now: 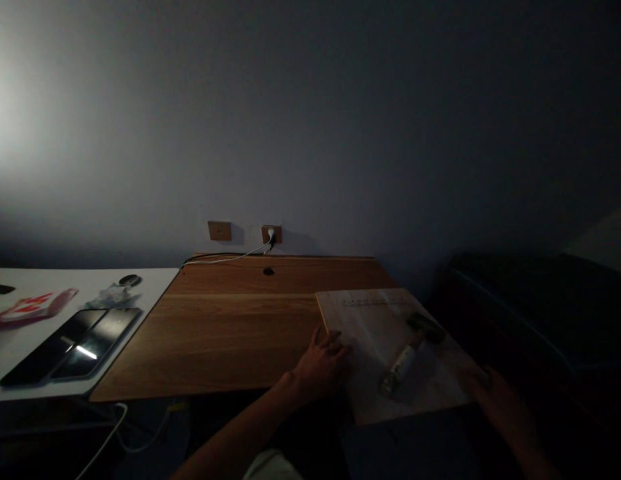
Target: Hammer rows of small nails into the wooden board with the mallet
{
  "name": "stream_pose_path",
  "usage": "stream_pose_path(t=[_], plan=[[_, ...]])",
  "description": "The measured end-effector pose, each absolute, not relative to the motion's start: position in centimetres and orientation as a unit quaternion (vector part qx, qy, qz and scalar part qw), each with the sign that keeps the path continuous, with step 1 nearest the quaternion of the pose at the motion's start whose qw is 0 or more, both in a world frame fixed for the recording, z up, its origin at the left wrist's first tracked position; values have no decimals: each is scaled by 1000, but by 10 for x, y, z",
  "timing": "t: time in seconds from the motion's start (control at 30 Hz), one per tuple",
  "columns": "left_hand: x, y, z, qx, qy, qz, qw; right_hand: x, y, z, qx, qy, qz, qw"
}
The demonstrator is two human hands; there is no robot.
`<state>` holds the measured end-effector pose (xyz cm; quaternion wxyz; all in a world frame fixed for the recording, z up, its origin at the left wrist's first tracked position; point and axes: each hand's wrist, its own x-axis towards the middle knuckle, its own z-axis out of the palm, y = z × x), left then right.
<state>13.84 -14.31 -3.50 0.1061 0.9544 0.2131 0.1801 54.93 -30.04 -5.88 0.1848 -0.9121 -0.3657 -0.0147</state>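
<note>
Tablets (pixel 73 347) lie dark on the white table (pixel 155 283) at far left, well apart from your work; leave them alone. On the desk (pixel 230 327), your left hand (pixel 323 363) rests open, fingers spread flat over the left edge of the board (pixel 370 333), clasping nothing. Press that palm down, because the board seems to jut past the desk's near edge and could tip. The mallet (pixel 407 357) lies loose on the board, head away from you and handle toward you, so hold the board level or it may roll off. Your right hand (pixel 495 400) sits at the board's near right corner, but the gloom hides whether it grips or only touches. Steady both sides evenly and go slowly in this dim light.
</note>
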Motion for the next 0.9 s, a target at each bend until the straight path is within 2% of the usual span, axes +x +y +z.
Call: stream_pose_path(t=[0.1,0.27,0.5,0.67,0.77,0.9], plan=[[127,-139,-37,949,218,199,111,536,-303,-51,-913,-367,51,174],[68,-132,-37,937,249,227,89,491,-314,-50,-877,-444,13,183],[-61,-135,-42,906,326,265,54,396,-325,-57,-751,-595,9,286],[-132,-150,-46,872,400,281,30,354,-319,-53,-704,-630,111,310],[-150,-158,-43,855,435,281,26,346,-299,-43,-694,-630,150,314],[-143,-147,-30,840,470,265,59,341,-246,-21,-703,-622,140,316]])
